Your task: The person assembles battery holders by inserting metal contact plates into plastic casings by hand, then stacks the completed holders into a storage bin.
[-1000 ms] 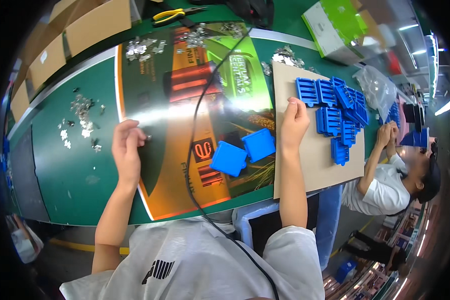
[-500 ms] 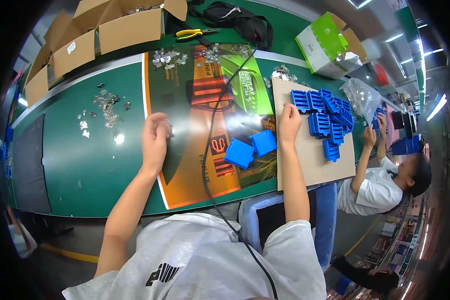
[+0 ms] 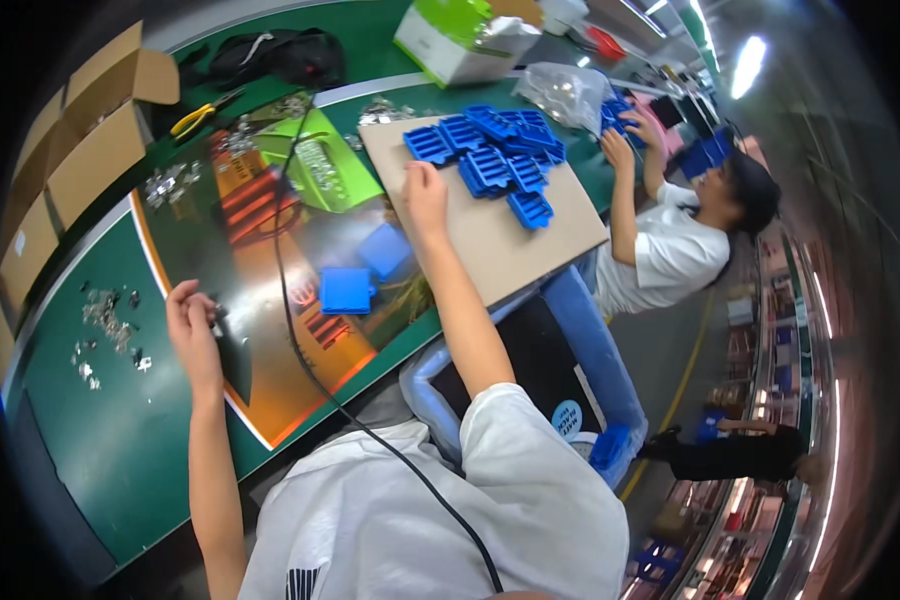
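Left hand (image 3: 193,330) over poster (image 3: 270,400), dark piece (image 3: 219,319) blurred; right hand (image 3: 427,200) apart, at left edge of cardboard (image 3: 535,255); both grips unclear.

Black cable (image 3: 282,270) obstructs passage between left hand (image 3: 194,335) and blue cases (image 3: 346,291).

The left grip (image 3: 195,335), fingers half curled, hangs over a glossy printed sheet (image 3: 270,395) on the green counter (image 3: 100,440); a small, blurred dark piece (image 3: 219,317) shows at its right edge. Scattered metal bits (image 3: 106,315) lie left of that grip, yellow-handled pliers (image 3: 192,120) well beyond it. The right grip (image 3: 427,200), fingers bent in, is over the near-left side of a cardboard sheet (image 3: 500,255), a pile of blue slotted cases (image 3: 505,155) to its right. Between the grips, nearer the right one, lie two flat blue pieces (image 3: 345,291); a black cable (image 3: 281,240) passes left of them. A white-shirted co-worker (image 3: 675,240) is well to the right grip's right.
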